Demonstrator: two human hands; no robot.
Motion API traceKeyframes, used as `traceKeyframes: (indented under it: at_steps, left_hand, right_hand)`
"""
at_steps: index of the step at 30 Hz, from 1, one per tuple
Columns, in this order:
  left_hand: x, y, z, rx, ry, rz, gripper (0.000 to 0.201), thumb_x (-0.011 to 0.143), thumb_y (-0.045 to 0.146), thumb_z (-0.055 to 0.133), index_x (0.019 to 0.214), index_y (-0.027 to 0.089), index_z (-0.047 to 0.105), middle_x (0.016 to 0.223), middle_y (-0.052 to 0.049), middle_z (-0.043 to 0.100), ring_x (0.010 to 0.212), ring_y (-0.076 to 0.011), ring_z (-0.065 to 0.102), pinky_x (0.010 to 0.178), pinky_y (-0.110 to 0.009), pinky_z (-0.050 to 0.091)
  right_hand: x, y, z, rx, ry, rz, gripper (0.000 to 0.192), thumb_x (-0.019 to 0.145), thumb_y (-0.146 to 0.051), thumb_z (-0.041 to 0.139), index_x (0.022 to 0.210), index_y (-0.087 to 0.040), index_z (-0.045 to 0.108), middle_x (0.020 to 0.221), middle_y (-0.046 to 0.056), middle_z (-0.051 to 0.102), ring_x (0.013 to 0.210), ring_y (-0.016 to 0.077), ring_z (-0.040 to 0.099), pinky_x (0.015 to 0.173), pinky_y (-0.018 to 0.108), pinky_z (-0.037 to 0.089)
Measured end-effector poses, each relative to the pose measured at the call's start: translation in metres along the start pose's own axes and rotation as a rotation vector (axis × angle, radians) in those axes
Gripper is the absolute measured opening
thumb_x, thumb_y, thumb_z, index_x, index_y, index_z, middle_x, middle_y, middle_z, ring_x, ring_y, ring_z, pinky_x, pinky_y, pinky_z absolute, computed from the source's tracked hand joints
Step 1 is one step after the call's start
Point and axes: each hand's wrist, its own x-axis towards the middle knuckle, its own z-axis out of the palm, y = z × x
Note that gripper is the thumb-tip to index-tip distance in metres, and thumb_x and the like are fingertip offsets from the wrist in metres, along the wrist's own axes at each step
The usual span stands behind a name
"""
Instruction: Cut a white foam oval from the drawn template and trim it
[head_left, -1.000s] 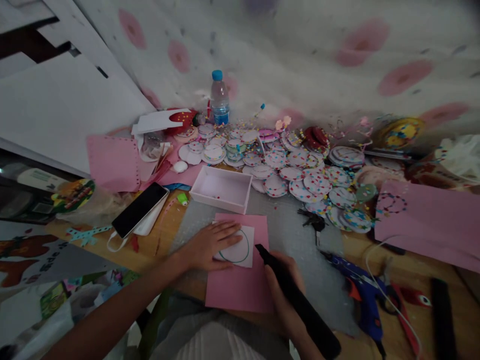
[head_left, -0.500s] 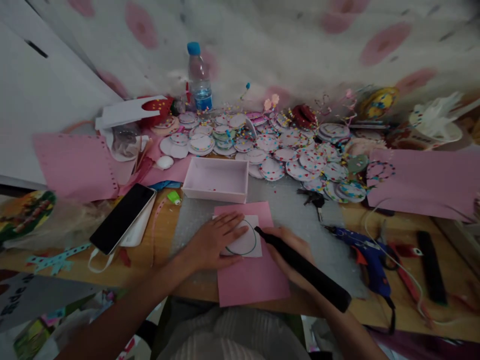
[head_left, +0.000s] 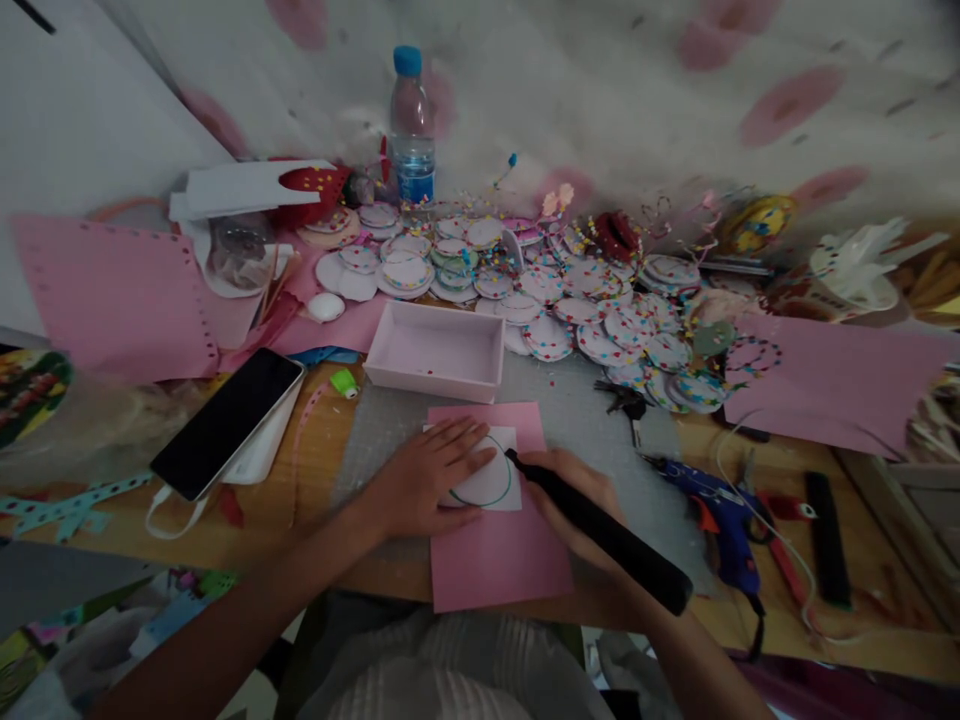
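My left hand (head_left: 431, 475) lies flat with fingers stretched over a small white paper square (head_left: 511, 500), covering its left part. A green circle line (head_left: 510, 490) shows on the white paper; the side under my hand is hidden. My right hand (head_left: 581, 490) is closed around a long, thick black pen-like tool (head_left: 607, 535). Its narrow tip is at the upper right of the green circle; I cannot tell whether it touches the paper. Beneath the white paper is a larger pink sheet (head_left: 495, 570), on a grey translucent mat (head_left: 645, 510).
A pale open box (head_left: 435, 385) stands just beyond the paper. Behind it are piled white discs with coloured dots (head_left: 547, 335) and a water bottle (head_left: 412, 130). A phone (head_left: 229, 420) lies left. Keys (head_left: 626, 400), a blue glue gun (head_left: 720, 510) and a cable lie right.
The view has shifted slightly. My left hand stays flat on the paper, and the black tool's tip remains near the same part of the green circle.
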Motion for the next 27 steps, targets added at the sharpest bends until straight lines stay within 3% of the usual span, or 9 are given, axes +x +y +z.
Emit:
traceKeyframes:
  at_steps: [3,8,19,27]
  left_hand:
    - [0.0,-0.001,0.001,0.002,0.004,0.005,0.068,0.087,0.051,0.053,0.144,0.018,0.035,0.15,-0.015,0.036,0.141,-0.0302,0.026,0.112,-0.05,0.027]
    - [0.001,0.0,0.0,0.037,-0.005,0.001,0.068,0.088,0.055,0.049,0.143,0.017,0.036,0.15,-0.016,0.035,0.141,-0.0304,0.026,0.112,-0.05,0.027]
    - [0.001,0.002,0.0,0.07,0.005,-0.001,0.067,0.087,0.054,0.052,0.142,0.018,0.039,0.149,-0.015,0.038,0.14,-0.0303,0.029,0.112,-0.05,0.029]
    - [0.001,0.0,0.002,0.092,0.036,0.02,0.068,0.088,0.058,0.049,0.139,0.015,0.043,0.147,-0.016,0.04,0.14,-0.0309,0.03,0.112,-0.05,0.029]
  right_hand:
    - [0.003,0.004,-0.001,-0.032,-0.157,-0.121,0.025,0.084,-0.017,0.053,0.107,-0.022,0.061,0.087,0.005,0.068,0.076,0.018,0.066,0.066,0.028,0.053]
    - [0.009,0.008,0.0,-0.051,-0.186,-0.216,0.027,0.077,-0.014,0.054,0.103,-0.019,0.061,0.076,0.004,0.063,0.067,0.0182,0.061,0.06,0.029,0.05]
    - [-0.014,0.005,0.014,-0.022,-0.029,-0.171,0.031,0.075,-0.014,0.056,0.105,-0.02,0.059,0.075,0.002,0.062,0.066,0.0189,0.062,0.057,0.029,0.049]
    - [-0.039,-0.007,0.032,-0.027,0.098,0.009,0.034,0.076,-0.014,0.057,0.109,-0.025,0.058,0.085,0.004,0.065,0.075,0.0224,0.065,0.064,0.034,0.053]
